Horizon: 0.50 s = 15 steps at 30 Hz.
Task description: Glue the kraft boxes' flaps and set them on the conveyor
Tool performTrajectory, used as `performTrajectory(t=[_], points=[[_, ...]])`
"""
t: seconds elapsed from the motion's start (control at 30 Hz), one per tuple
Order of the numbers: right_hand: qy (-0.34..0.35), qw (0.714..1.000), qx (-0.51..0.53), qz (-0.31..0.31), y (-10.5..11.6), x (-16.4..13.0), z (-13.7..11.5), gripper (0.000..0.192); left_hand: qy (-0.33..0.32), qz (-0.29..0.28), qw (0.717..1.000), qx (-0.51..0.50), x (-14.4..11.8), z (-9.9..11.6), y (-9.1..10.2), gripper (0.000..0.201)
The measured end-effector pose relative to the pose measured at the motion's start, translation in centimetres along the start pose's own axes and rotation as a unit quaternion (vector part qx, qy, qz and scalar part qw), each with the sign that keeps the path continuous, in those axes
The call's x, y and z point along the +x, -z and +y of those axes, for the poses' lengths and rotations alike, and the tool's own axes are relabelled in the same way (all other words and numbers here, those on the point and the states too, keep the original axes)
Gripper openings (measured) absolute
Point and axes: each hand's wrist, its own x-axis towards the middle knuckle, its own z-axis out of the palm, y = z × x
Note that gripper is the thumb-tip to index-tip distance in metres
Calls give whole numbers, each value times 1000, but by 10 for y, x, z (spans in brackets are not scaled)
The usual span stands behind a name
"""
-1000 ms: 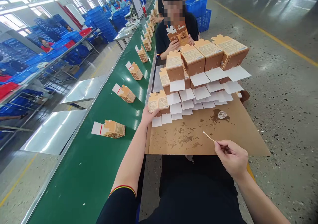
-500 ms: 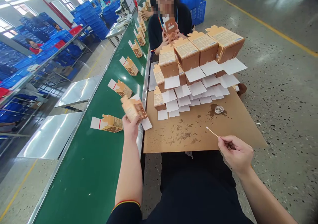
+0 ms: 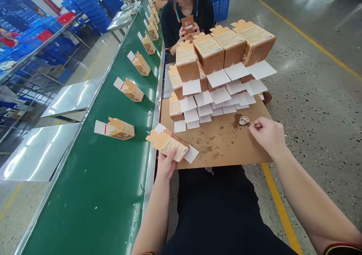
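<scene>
My left hand [image 3: 167, 163] grips a brown and tan cardboard box [image 3: 172, 146] with its end flaps unfolded, over the near left corner of the cardboard-topped table [image 3: 223, 155]. A cotton swab [image 3: 251, 122] is pinched in my right hand [image 3: 266, 134]. Its tip is at a small clear round dish [image 3: 243, 120], which stands in a dark wet patch. Dark wet smears mark the cardboard between my hands. Beyond them rises a stack of similar boxes [image 3: 209, 57], their white flaps sticking out toward me.
On my left runs a green conveyor belt [image 3: 93, 179] carrying a row of open boxes [image 3: 121, 128]. A co-worker [image 3: 188, 17] across the stack holds a brown box. Blue crates [image 3: 220, 4] stand behind that person. Metal side tables [image 3: 36, 149] adjoin the belt's far side.
My left hand has brought its box rightward and nearer, from the belt's edge to over the table. My right hand has moved the swab up to the clear dish.
</scene>
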Motion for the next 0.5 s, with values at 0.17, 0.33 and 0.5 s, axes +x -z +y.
performTrajectory(t=[0.17, 0.33, 0.5], points=[[27, 994, 70, 85, 1, -25, -10, 31, -7, 35, 997, 75, 3, 6, -11, 81], [133, 960, 243, -37, -40, -105, -69, 17, -4, 31, 996, 85, 2, 14, -19, 77], [213, 932, 273, -104, -87, -155, -107, 26, -2, 31, 995, 95, -1, 18, -22, 73]])
